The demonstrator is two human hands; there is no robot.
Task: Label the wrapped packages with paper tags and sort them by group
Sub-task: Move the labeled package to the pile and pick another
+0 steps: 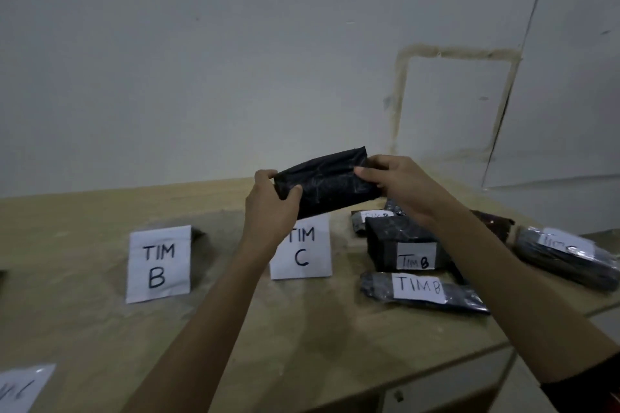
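Note:
I hold a black wrapped package (pixel 327 179) in the air above the table, with no tag showing on the side I see. My left hand (pixel 270 203) grips its left end and my right hand (pixel 396 183) grips its right end. Below it lie two paper signs on the table, "TIM B" (pixel 158 263) and "TIM C" (pixel 303 251). To the right is a pile of black packages: a box tagged "TIM B" (pixel 399 243), a flat one tagged "TIM B" (pixel 422 292), and a long one (pixel 567 258) with a white tag.
The wooden table (pixel 302 339) ends at the right and front in an edge. A dark package corner (pixel 199 233) pokes out behind the "TIM B" sign. Another paper sheet (pixel 21 386) lies at the near left. A white wall stands behind the table.

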